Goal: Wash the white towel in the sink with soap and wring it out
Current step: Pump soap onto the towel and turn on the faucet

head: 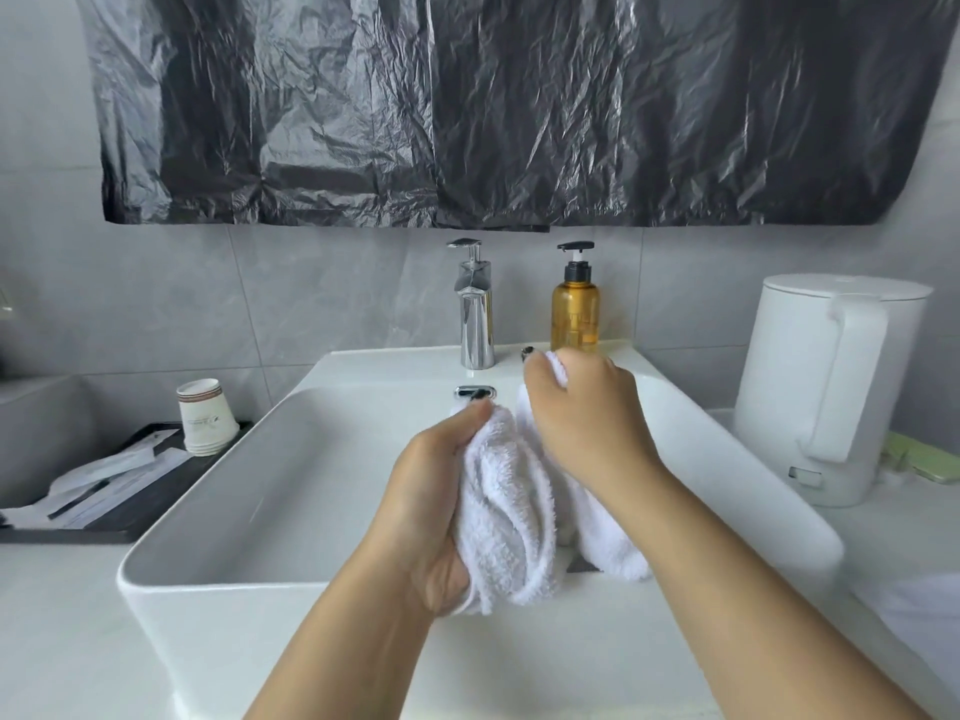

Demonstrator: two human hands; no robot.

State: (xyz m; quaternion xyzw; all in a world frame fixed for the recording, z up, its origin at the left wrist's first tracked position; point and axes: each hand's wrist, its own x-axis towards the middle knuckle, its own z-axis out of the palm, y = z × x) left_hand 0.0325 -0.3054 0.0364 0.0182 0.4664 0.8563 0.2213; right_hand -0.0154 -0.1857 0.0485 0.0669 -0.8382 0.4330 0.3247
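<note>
The white towel [511, 517] is bunched up and held above the white rectangular sink [249, 491]. My left hand [436, 511] grips its left fold from the side. My right hand [582, 413] is closed on the towel's upper right part, with a bit of cloth showing above the fingers. An amber soap bottle [575, 314] with a black pump stands on the sink's back ledge, just behind my right hand. The chrome tap [475, 309] rises at the middle of the ledge; no water is seen running.
A white electric kettle [826, 381] stands on the counter right of the sink. Left of the sink, a dark tray [140, 506] holds stacked paper cups [205, 415] and wrapped sachets. Black plastic sheeting [493, 106] covers the wall above.
</note>
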